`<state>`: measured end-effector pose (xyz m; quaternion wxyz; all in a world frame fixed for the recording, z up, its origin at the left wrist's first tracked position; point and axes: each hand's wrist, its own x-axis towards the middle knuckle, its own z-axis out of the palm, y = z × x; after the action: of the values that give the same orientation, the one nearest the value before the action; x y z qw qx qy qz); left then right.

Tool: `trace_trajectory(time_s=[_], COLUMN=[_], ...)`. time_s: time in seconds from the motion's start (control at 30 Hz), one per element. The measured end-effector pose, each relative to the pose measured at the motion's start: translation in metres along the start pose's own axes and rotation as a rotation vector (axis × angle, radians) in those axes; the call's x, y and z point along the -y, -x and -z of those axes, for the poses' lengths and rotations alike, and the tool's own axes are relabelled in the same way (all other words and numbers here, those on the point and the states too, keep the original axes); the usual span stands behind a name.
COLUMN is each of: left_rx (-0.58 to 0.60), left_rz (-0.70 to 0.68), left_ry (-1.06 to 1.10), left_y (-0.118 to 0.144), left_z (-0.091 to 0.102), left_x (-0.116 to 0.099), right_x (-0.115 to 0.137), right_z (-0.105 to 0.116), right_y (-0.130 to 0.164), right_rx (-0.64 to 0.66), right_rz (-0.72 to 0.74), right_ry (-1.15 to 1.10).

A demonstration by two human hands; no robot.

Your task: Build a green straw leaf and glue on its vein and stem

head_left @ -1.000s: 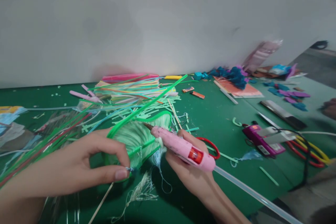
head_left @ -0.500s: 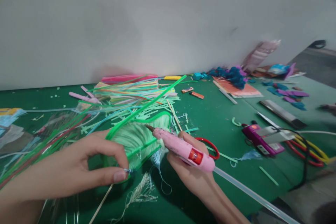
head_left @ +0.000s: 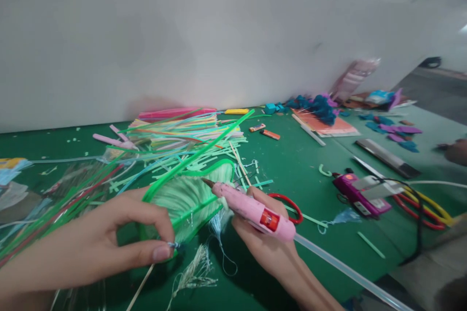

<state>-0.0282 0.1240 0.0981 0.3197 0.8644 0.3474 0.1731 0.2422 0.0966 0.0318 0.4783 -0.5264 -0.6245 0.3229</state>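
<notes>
My left hand is closed at the near edge of a leaf-shaped green fan, thumb and forefinger pinching a small blue-grey knot of cord there. The other fingers are partly hidden behind the fan. Bright green trim edges its pleated pale cloth, and a long green strip sticks up from it. In my right hand is a pink glue gun, a clear glue stick running out of its back. The nozzle tip points left, over the fan. A thin wooden stick shows below the fan.
Blue and pale tassels lie by the fan. Behind it is a heap of coloured strips. Red-handled scissors, a purple device with a cable, a lighter and a metal blade are on the right. A person's hand shows at the far right.
The view has shifted slightly, so the table things appear a little further left. Both hands keep nearly the same hold, with the glue gun still over the fan.
</notes>
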Motion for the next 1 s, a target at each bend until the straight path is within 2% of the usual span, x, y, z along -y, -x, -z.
trace_trajectory(time_s=[0.33, 0.57, 0.83, 0.93, 1.0], left_rx=[0.083, 0.072, 0.114, 0.084, 0.058], left_rz=[0.019, 0.086, 0.200, 0.187, 0.153], left_ry=[-0.031, -0.071, -0.044, -0.016, 0.009], left_y=[0.006, 0.015, 0.022, 0.019, 0.014], left_z=[0.000, -0.003, -0.007, -0.007, -0.006], left_x=[0.006, 0.015, 0.022, 0.017, 0.011], right_x=[-0.003, -0.004, 0.000, -0.002, -0.007], right_z=[0.001, 0.003, 0.003, 0.015, 0.034], right_y=[0.000, -0.001, -0.001, -0.001, -0.006], right_rx=[-0.007, -0.014, -0.027, -0.048, -0.084], right_rz=[-0.019, -0.041, -0.080, -0.070, -0.047], right_ry=[-0.011, -0.013, -0.003, 0.039, 0.071])
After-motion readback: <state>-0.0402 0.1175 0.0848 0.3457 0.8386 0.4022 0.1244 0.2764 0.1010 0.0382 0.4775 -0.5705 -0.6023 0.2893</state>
